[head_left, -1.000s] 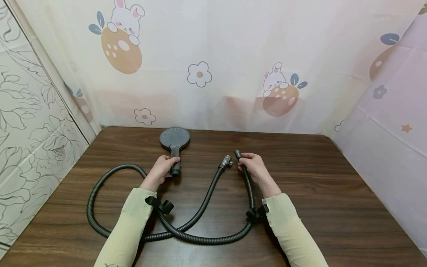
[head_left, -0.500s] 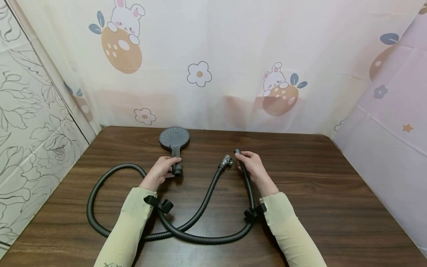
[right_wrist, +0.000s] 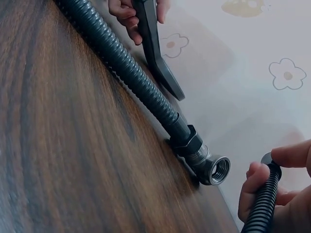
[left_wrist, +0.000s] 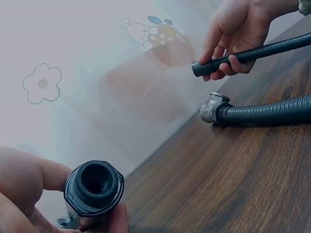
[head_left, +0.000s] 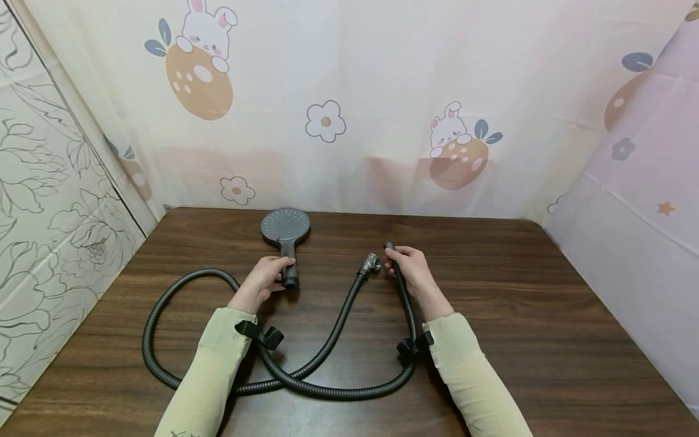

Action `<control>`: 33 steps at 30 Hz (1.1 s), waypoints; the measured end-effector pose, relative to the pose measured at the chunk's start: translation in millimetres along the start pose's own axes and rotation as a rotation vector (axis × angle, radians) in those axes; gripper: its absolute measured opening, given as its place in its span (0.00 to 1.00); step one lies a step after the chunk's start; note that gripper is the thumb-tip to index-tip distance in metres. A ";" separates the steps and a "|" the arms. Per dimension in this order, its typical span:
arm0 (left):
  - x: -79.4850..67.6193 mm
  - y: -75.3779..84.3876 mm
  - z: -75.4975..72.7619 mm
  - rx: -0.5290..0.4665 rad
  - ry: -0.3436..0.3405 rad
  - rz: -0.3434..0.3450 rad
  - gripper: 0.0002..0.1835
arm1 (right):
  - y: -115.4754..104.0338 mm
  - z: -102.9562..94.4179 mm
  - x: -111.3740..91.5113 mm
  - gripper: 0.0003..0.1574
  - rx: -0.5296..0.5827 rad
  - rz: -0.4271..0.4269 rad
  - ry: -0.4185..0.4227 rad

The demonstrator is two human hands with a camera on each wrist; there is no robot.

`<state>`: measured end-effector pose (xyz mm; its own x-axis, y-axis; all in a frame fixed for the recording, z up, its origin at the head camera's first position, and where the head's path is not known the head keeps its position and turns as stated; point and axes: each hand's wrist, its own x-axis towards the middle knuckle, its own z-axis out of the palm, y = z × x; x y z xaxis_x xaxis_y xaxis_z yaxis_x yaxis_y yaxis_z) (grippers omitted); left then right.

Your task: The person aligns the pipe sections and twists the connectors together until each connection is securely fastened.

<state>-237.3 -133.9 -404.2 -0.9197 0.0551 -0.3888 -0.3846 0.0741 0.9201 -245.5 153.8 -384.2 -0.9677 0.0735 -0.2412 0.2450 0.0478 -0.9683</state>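
Observation:
A dark grey shower head [head_left: 286,225] is held by its handle in my left hand [head_left: 263,277], face up at the far side of the table. The left wrist view shows the handle's threaded open end [left_wrist: 95,188] facing the camera. My right hand [head_left: 413,271] pinches one end of a black ribbed shower hose [head_left: 349,394] just below its smooth end fitting [left_wrist: 198,68], raised off the table. Between the hands lies the hose's other end, with a metal elbow fitting [head_left: 371,264] on it; its threaded opening shows in the right wrist view.
The hose loops across the wooden table [head_left: 519,364] and crosses itself in front of the left forearm. Black straps with small cameras [head_left: 271,337] sit at both wrists. A patterned curtain [head_left: 377,79] hangs behind the table's far edge.
My right hand has shifted slightly left and up along the hose end, its thumb now nearer the tip. The shower head's handle end has tilted a little; the elbow fitting stays put.

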 end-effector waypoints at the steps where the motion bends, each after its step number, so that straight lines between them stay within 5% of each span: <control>1: 0.0 0.0 -0.2 -0.001 0.001 -0.001 0.25 | -0.1 0.5 -0.3 0.22 -0.012 0.000 0.001; 17: 1.5 0.2 0.2 -0.057 -0.038 0.006 0.27 | -0.5 12.0 -6.9 0.21 -0.152 -0.070 -0.038; 33: 1.8 -3.7 6.9 -0.138 -0.027 0.024 0.29 | -1.6 26.4 -15.6 0.24 -0.178 -0.095 -0.093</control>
<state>-237.0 -127.2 -408.6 -0.9271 0.0826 -0.3656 -0.3711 -0.0653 0.9263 -232.4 126.3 -380.5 -0.9862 -0.0311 -0.1624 0.1514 0.2256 -0.9624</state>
